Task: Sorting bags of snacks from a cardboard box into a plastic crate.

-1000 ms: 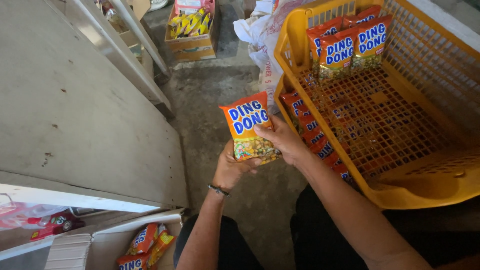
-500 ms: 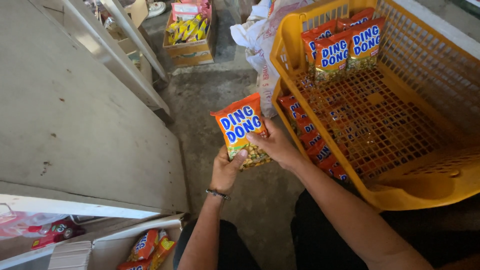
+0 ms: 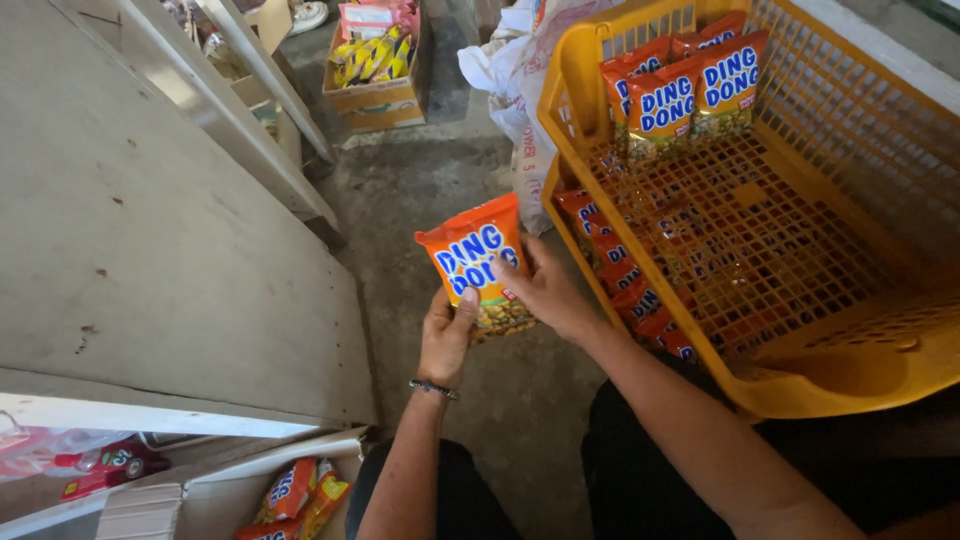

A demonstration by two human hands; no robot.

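Two bare hands hold one orange plastic snack packet with blue lettering (image 3: 482,265) above the grey concrete floor (image 3: 430,190), the packet upright and tilted a little to the left. Nearest of all, at the bottom edge, more orange snack packets (image 3: 295,495) lie in an open white carton (image 3: 215,480), just under the lip of a long pale wooden shelf board (image 3: 150,230); a red wrapped item (image 3: 105,465) shows beneath that board at the left. The person's dark-trousered legs fill the bottom right. Above them, the left hand (image 3: 445,340), with a dark beaded bracelet (image 3: 433,389) at the wrist, grips the packet's lower left corner, thumb pressed on the front. The right hand (image 3: 550,295) clasps the packet's right side, fingers curled over the front face. Just to the right of the hands stands a large yellow plastic lattice crate (image 3: 850,350). A row of orange packets (image 3: 625,275) stands on edge along its near left wall, and three more matching packets (image 3: 690,90) stand upright against its far wall; the mesh bottom between them is bare. Beyond the crate's left corner a crumpled white plastic bag (image 3: 515,85) rests on the floor. Farthest off, a brown cardboard box (image 3: 380,100) holds yellow and pink wrapped goods (image 3: 372,50), beside slanting pale wooden rails (image 3: 265,75).
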